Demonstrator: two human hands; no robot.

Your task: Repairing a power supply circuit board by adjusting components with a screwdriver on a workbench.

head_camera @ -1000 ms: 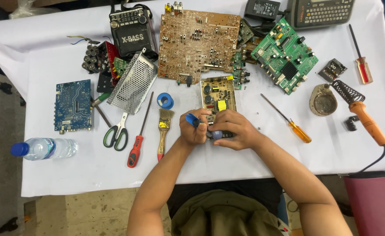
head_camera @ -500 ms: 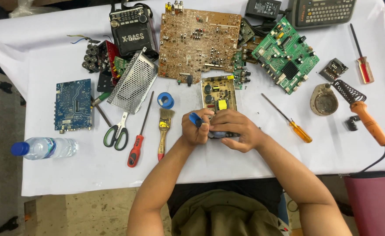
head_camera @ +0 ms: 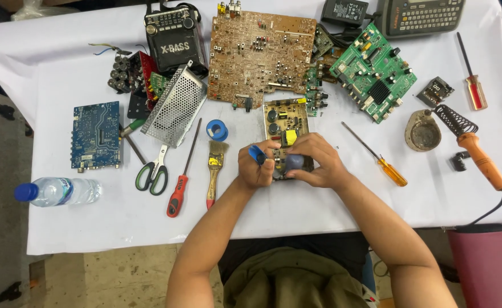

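Note:
My left hand (head_camera: 255,170) and my right hand (head_camera: 319,162) meet over the near end of a small tan circuit board (head_camera: 282,121) that lies on the white tablecloth (head_camera: 296,211). A blue-handled tool (head_camera: 256,154) is gripped in my left hand, its blue end sticking up between the fingers. The fingers of my right hand curl over the board's near edge and hold it, next to a round dark grey part (head_camera: 294,162). The board's lower end is hidden by both hands.
Around the hands lie a paintbrush (head_camera: 214,171), a red screwdriver (head_camera: 181,174), scissors (head_camera: 155,171), blue tape (head_camera: 217,130) and an orange screwdriver (head_camera: 379,158). Further back are a large brown board (head_camera: 259,54), a green board (head_camera: 373,71), a metal grille (head_camera: 174,108), a radio (head_camera: 174,40); soldering iron (head_camera: 479,159) at right, water bottle (head_camera: 57,191) at left.
Both hands stay on the small board; the blue tool's end has shifted slightly to the right. Nothing else on the table has moved.

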